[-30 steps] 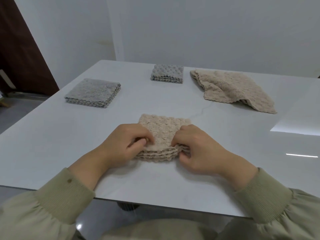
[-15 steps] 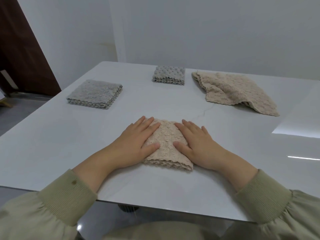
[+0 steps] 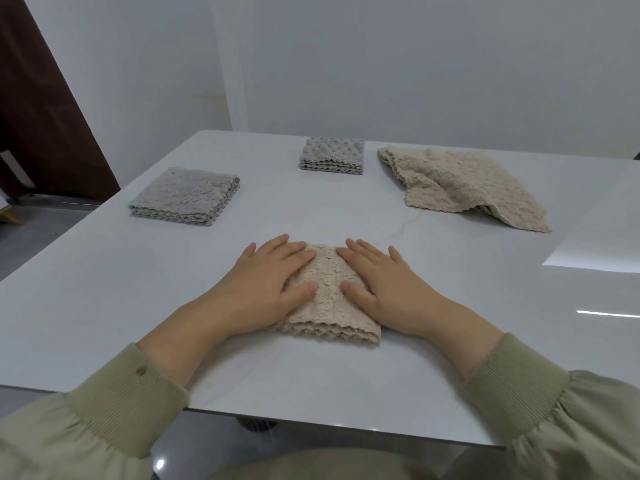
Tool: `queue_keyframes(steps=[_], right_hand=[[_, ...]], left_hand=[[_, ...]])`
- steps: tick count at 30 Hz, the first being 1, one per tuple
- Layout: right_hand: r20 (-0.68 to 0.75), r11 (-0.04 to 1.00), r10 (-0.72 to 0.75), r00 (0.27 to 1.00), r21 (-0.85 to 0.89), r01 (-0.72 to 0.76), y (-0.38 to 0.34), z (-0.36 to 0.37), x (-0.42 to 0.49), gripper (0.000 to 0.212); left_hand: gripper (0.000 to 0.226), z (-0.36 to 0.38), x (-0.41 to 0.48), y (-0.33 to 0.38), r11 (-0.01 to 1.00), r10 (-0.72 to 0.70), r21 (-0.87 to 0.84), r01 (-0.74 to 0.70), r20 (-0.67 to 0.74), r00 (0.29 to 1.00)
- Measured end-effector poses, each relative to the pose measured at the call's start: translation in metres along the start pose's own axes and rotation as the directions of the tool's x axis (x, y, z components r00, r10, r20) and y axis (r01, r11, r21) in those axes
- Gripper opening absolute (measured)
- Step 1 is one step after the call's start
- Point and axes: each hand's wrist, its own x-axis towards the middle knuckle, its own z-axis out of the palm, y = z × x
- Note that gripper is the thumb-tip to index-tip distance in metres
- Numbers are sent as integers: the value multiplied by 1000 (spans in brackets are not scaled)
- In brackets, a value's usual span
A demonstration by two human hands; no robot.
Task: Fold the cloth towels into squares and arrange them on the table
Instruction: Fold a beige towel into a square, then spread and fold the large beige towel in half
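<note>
Your folded beige towel lies on the white table near its front edge, about midway along it; its stacked scalloped edges face you; your left hand lies flat on its left part, fingers straight and spread, thumb pointing inward across the cloth; your right hand lies flat on its right part in the same manner, fingers straight, thumb turned in toward the other thumb; neither hand curls round or pinches anything, both simply press down on the towel with a strip of cloth showing between them. Toward the table's left edge sits a folded grey towel, squared and layered; near the far edge, about midway along it, sits a smaller folded grey towel; just to the right of that one, toward the far right corner, a loose beige towel lies rumpled and unfolded, well apart from your hands. Your olive sleeves end in ribbed cuffs at the front edge.
</note>
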Motion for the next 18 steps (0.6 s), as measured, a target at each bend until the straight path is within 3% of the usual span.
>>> queue_keyframes(steps=[3,5,9,13,16,18], right_hand=[[-204,995,53,978,98,-34,10,-6,9,62],[-389,982,154,908,162,-97,25,-12,19,55],[-657,963,175,733,-43,-268,82,-24,41,41],[-605,856,326,726,-137,-499,147,-38,49,65],[-443,763,563,698,-46,-645,174,-41,54,76],[-399,736,613,682,-27,-677,180,-42,60,75]], left_hand=[[69,-22,23,9,998,-6,-70,4,-25,1000],[55,-33,51,18,998,-12,-66,14,26,1000],[60,-28,136,52,999,-32,42,27,112,993],[68,1,210,93,995,-95,7,95,159,983],[73,26,239,116,992,-126,-1,127,119,985],[77,36,251,125,992,-127,19,126,77,989]])
